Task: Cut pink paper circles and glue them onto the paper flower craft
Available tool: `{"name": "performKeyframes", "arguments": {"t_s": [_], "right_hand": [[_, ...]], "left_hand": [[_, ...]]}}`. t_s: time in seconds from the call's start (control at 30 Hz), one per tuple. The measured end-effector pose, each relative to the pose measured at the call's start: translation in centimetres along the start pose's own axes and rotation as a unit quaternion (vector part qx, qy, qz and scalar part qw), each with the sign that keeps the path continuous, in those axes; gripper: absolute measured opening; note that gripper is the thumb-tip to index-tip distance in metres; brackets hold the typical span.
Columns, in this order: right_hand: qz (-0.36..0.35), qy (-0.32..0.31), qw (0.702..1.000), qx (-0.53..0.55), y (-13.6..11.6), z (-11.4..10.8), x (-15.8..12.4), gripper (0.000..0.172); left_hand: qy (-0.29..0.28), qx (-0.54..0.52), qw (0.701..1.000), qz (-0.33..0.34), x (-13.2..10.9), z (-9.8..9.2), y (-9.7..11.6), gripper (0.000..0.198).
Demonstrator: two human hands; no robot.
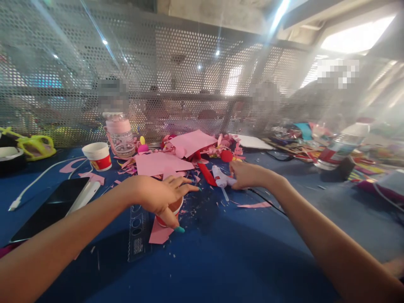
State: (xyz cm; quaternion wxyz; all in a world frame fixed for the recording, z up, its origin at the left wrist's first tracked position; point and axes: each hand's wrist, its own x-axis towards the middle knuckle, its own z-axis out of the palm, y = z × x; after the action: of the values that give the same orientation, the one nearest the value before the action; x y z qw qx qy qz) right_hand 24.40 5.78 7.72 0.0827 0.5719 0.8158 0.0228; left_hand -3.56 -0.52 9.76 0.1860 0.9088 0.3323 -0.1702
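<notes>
My left hand (167,194) is stretched over a small red paper cup (180,207), its fingers spread and its thumb in front of the cup. Much of the cup is hidden behind that hand, and I cannot tell whether they touch. A piece of pink paper (159,234) and a clear stencil ruler (137,242) lie beside the cup. With fingers closed, my right hand (248,176) grips the handle of a white hot glue gun (221,179). The gun's nozzle points away to the left, and a black cord (268,202) trails beneath my wrist.
Pink paper sheets (164,163) and scraps are heaped at the table's back. To the left are a white-and-red paper cup (100,156), a black phone (52,206), a white cable (34,185) and a pink bottle (120,134). A water bottle (342,143) stands right, before a perforated screen (195,54).
</notes>
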Motion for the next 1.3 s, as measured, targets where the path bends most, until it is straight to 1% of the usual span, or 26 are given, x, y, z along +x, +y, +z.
{"name": "performKeyframes", "arguments": {"t_s": [0.07, 0.2, 0.37, 0.5, 0.57, 0.63, 0.7, 0.77, 0.8, 0.83, 0.87, 0.9, 0.97, 1.0, 1.07, 1.1, 1.13, 1.2, 1.3], "right_hand": [[-0.021, 0.026, 0.999, -0.003, -0.1, 0.6, 0.4, 0.037], [-0.007, 0.055, 0.998, -0.004, 0.1, 1.4, 1.0, 0.03], [0.015, 0.048, 0.999, 0.009, 0.7, 1.6, 1.6, 0.025], [0.021, 0.043, 0.998, 0.03, 1.2, 1.0, 1.3, 0.018], [0.016, 0.035, 0.997, 0.062, 1.3, 0.2, 0.8, 0.021], [-0.001, 0.042, 0.996, 0.076, 1.0, -0.6, 0.2, 0.029], [-0.027, 0.088, 0.993, 0.07, -0.2, -1.5, 0.0, 0.034], [-0.056, 0.174, 0.98, 0.076, -2.1, -2.2, 0.5, 0.038], [-0.078, 0.211, 0.971, 0.079, -3.3, -2.5, 1.0, 0.039], [-0.122, 0.22, 0.965, 0.077, -4.6, -2.7, 1.7, 0.04], [-0.167, 0.214, 0.96, 0.075, -5.8, -2.8, 2.6, 0.04], [-0.211, 0.191, 0.955, 0.079, -6.9, -2.9, 3.7, 0.042], [-0.27, 0.161, 0.944, 0.103, -8.7, -2.8, 6.2, 0.051], [-0.287, 0.134, 0.943, 0.102, -9.4, -2.7, 7.4, 0.058], [-0.268, 0.05, 0.958, 0.082, -10.5, -2.5, 9.7, 0.073], [-0.263, 0.035, 0.961, 0.079, -10.9, -2.5, 10.6, 0.075], [-0.26, 0.024, 0.962, 0.076, -11.2, -2.4, 11.3, 0.075], [-0.259, 0.016, 0.963, 0.078, -11.5, -2.5, 12.3, 0.068], [-0.263, 0.011, 0.96, 0.092, -11.1, -2.8, 12.7, 0.048]], "left_hand": [[-0.001, -0.004, 1.0, -0.002, 0.0, -0.1, 0.1, 0.102], [-0.005, -0.001, 1.0, -0.01, -0.2, -0.3, 0.5, 0.099], [-0.017, -0.001, 1.0, -0.01, -0.3, -0.5, 0.7, 0.097], [-0.005, 0.001, 1.0, -0.005, -0.3, -0.4, 0.4, 0.097], [0.007, 0.002, 1.0, 0.001, -0.4, -0.3, 0.3, 0.095], [0.013, 0.007, 1.0, 0.004, -0.4, -0.3, 0.2, 0.093], [0.008, 0.015, 1.0, 0.004, -0.5, -0.3, 0.2, 0.094], [0.004, 0.025, 1.0, 0.0, -0.7, -0.4, 0.3, 0.094], [0.004, 0.03, 1.0, 0.0, -0.7, -0.5, 0.4, 0.094], [0.006, 0.034, 0.999, 0.001, -0.8, -0.5, 0.4, 0.093], [0.008, 0.037, 0.999, 0.003, -0.8, -0.5, 0.4, 0.093], [0.01, 0.038, 0.999, 0.004, -0.8, -0.5, 0.4, 0.094], [0.011, 0.035, 0.999, 0.003, -0.8, -0.4, 0.3, 0.096], [0.011, 0.033, 0.999, -0.002, -0.8, -0.4, 0.3, 0.097], [0.006, 0.026, 1.0, -0.007, -0.8, -0.4, 0.3, 0.098], [0.004, 0.022, 1.0, -0.007, -0.9, -0.5, 0.3, 0.098], [0.003, 0.021, 1.0, -0.006, -0.9, -0.5, 0.3, 0.099], [0.007, 0.021, 1.0, -0.006, -0.9, -0.6, 0.4, 0.097], [0.012, 0.025, 0.999, -0.016, -0.7, -0.6, 0.4, 0.097]]}}
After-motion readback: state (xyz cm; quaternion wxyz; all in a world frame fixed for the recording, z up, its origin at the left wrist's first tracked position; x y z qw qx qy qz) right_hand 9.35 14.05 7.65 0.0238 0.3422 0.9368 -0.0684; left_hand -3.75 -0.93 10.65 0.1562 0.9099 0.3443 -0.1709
